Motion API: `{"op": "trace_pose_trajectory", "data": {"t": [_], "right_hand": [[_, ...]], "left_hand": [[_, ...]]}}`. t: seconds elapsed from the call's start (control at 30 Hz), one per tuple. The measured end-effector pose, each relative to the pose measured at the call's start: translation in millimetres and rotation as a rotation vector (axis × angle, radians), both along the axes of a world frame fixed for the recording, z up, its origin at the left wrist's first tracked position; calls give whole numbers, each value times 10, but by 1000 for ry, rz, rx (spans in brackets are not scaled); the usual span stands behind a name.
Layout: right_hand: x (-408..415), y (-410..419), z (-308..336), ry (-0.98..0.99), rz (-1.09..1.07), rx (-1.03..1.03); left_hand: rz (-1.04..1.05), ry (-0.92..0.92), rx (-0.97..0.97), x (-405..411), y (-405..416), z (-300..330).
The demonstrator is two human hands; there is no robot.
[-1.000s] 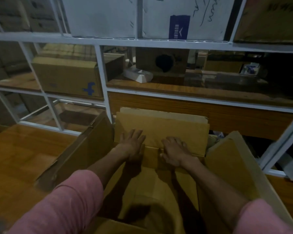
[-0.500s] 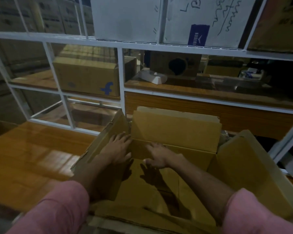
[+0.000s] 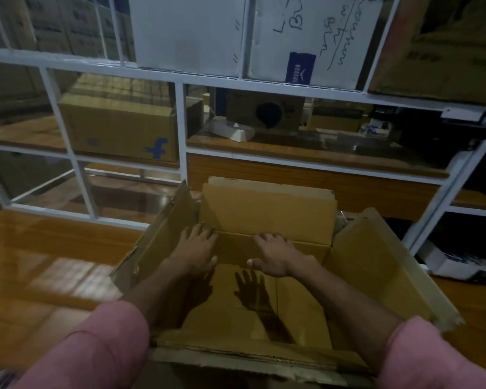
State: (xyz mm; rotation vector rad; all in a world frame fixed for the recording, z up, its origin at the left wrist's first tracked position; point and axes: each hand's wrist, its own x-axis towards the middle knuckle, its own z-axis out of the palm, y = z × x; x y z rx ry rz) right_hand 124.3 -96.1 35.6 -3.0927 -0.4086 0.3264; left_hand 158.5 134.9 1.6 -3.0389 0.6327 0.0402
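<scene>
On the wooden counter [image 3: 40, 248], right in front of the person, stands the open cardboard carton [image 3: 376, 262], its four flaps up and nothing visible inside. Both arms reach into it. The left grip [image 3: 198, 248] lies flat in the far left corner, fingers spread, holding nothing; the right grip [image 3: 278, 256] is also spread flat against the far wall just under the flap's fold, thumb pointing inward.

The step looks like squaring the carton up. It should go best with even pressure from both palms, kept low near the fold so the wall straightens instead of buckling, and with the left side flap watched, since its edge is already torn.

The white shelf frame [image 3: 184, 130] stands just behind the far flap and will likely stop the carton sliding further back. On the shelves sit a brown carton with a blue letter [image 3: 118, 130], a carton with a dark hole [image 3: 265, 112] and white boxes with handwriting [image 3: 306, 37].
</scene>
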Motion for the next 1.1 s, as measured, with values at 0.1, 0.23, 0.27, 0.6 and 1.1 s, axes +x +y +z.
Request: {"op": "trace_pose_trajectory", "data": {"t": [0.1, 0.23, 0.27, 0.6, 1.1], "right_hand": [[-82, -172, -8, -34, -54, 16], [-250, -624, -103, -47, -138, -17], [-305, -766, -122, -45, -160, -22], [-843, -1991, -218, -103, -304, -21], [-769, -1701, -66, -316, -91, 125]], "left_hand": [[-54, 7, -3, -79, -242, 67], [-146, -4, 21, -153, -730, 170], [-163, -3, 17, -175, -881, 179], [-309, 75, 51, -400, -1890, -12], [-282, -242, 14, -740, -2370, 159]]}}
